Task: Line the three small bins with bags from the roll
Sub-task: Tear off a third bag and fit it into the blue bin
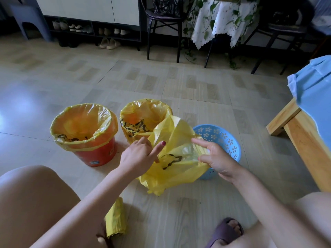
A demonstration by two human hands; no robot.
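Three small bins stand on the floor. The left orange bin [96,154] and the middle bin [129,133] each carry a yellow bag folded over the rim. The blue perforated bin [227,142] on the right has no bag around its rim. In front of it I hold a loose yellow bag [172,169] spread between both hands. My left hand [139,154] pinches its left edge, index finger extended. My right hand [218,158] grips its right edge. The yellow bag roll [115,219] lies on the floor between my knees.
A wooden bed frame [304,140] with a blue sheet stands at the right. Chairs [163,27], a cloth-covered plant table [223,20] and a shoe rack [89,31] line the far wall. My slippered foot [225,231] rests near the bottom.
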